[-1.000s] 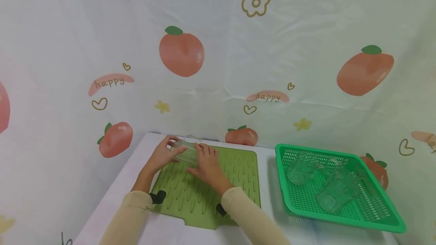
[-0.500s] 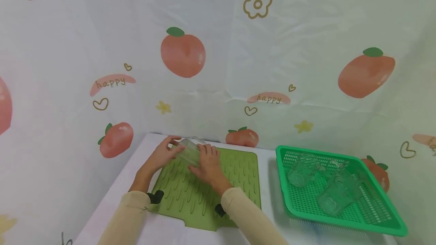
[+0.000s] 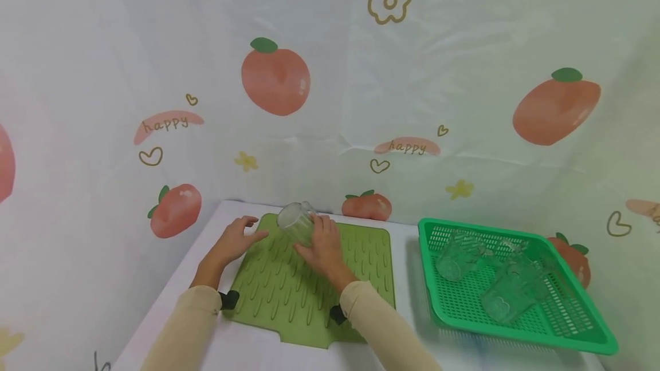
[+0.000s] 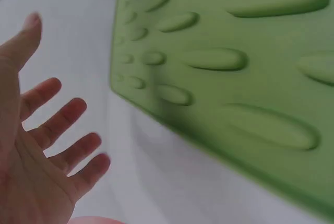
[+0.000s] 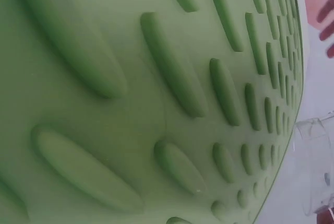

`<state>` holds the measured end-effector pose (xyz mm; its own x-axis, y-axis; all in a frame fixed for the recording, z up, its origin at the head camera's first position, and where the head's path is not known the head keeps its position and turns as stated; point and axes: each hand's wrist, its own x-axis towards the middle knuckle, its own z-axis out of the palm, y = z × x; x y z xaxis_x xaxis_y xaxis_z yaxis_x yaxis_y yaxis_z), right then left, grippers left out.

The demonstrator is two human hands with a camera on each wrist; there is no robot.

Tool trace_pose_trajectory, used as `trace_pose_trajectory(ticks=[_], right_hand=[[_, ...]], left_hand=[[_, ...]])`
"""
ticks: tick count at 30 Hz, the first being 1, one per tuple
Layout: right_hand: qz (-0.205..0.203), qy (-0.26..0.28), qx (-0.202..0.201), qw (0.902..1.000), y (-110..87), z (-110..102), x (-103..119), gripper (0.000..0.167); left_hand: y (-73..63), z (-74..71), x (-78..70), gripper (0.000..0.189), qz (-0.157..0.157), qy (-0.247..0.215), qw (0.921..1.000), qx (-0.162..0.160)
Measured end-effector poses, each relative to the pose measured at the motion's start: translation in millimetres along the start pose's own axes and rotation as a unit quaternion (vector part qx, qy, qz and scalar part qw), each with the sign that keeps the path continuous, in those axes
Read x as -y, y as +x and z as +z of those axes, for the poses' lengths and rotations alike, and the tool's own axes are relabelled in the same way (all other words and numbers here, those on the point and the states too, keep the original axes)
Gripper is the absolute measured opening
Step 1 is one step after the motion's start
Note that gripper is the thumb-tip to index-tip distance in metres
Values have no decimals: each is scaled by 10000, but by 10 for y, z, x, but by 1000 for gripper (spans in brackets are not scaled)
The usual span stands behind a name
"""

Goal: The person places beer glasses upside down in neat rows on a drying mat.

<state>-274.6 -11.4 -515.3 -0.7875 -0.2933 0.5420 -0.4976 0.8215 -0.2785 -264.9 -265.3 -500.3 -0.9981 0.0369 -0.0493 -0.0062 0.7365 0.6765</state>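
Observation:
A clear glass mug (image 3: 294,221) is tilted over the far left part of the green ribbed drying mat (image 3: 299,302). My right hand (image 3: 325,248) grips it from the right side, with the handle at the far side. At the edge of the right wrist view, part of the glass mug (image 5: 313,166) shows, and most of the right hand is out of frame. My left hand (image 3: 234,242) is off the mug, to its left near the mat's edge. In the left wrist view the left hand (image 4: 49,140) has spread fingers and an empty palm.
To the right of the mat stands a green plastic basket (image 3: 521,334) with clear glass mugs (image 3: 507,291) lying in it. A white patterned cloth (image 3: 319,102) hangs behind the table and at both sides.
The left hand has let go of the mug and moved back to the left. The right hand still holds the mug, which has turned and shifted slightly right.

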Motion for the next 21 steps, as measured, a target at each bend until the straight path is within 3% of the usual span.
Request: trace_pose_trajectory(ticks=[5, 10, 15, 21], right_hand=[[345, 598, 255, 9973, 21, -33, -2, 79], [521, 1113, 503, 9911, 37, -36, -18, 78], [775, 1641, 961, 9787, 100, -16, -51, 68], [950, 2113, 1368, 9631, 227, -3, -38, 70]], left_hand=[[-5, 99, 83, 84, -99, 258, 9996, 91], [-34, 157, 151, 96, 67, 607, 9976, 324], [-67, 168, 134, 104, 219, 1035, 9925, 620], [-91, 186, 118, 102, 166, 1189, 9908, 620]])
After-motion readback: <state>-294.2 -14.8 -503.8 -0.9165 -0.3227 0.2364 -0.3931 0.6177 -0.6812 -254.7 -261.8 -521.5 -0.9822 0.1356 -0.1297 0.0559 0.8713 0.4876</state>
